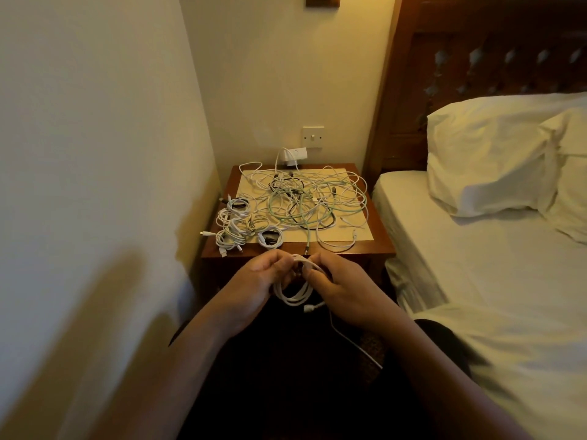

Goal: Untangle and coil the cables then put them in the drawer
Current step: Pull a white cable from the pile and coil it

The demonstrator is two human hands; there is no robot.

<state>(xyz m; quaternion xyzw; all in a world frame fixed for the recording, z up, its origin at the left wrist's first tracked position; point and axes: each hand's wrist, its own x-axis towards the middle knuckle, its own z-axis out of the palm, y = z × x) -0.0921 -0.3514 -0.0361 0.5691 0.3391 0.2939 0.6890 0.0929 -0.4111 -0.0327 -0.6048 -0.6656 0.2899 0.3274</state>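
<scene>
We hold a white cable (297, 289) coiled in loops between left hand (254, 282) and right hand (341, 285), both pinching it. Behind, several small coils (236, 228) lie finished on the surface (378, 246); a big tangle (313, 198) remains, nothing in the drawer yet.

The small reddish-brown wooden desk (378, 246) has a polished, slightly glossy top with a matt cream paper-like mat (355, 230). The tangled white, pale-green and black cables (305, 201) look smooth, plastic-sheathed. The white cotton-like bedsheet (476, 249) is creased and matt; the dark carved wooden headboard (476, 58) shines dully.
</scene>
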